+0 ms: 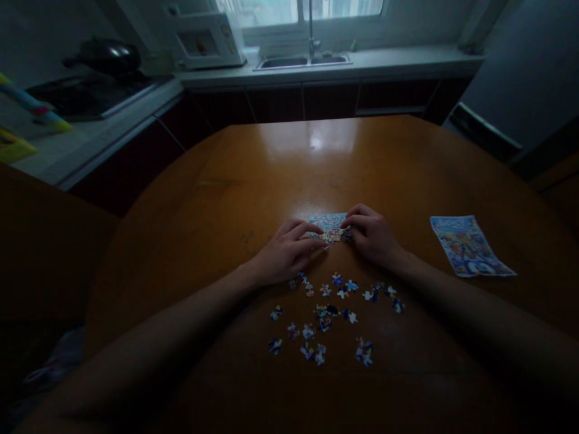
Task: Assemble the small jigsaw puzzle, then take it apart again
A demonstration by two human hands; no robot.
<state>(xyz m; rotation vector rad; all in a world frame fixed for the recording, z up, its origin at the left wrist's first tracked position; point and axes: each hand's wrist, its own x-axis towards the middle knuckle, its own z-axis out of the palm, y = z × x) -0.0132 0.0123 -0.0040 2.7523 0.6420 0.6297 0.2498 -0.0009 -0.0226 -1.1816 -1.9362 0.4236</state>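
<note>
A partly assembled jigsaw puzzle [326, 222] lies flat on the table, pale blue at the far side and more colourful nearer me. My left hand [289, 248] rests at its left side, fingers stretched out and apart, with the fingertips on the near pieces. At the right edge, my right hand [370, 234] has its fingers curled and pinched around a dark puzzle piece [347, 233]; whether that piece is joined to the rest, I cannot tell. Closer to me, several loose puzzle pieces [325, 324] are scattered, some overlapping.
A creased, colourful picture sheet [468, 244] lies to the right on the wooden table [271, 163]. Beyond the table's far edge runs a counter with a sink [284, 62] and a white microwave [205, 42]. A dark pan [111, 57] sits on the stove at left.
</note>
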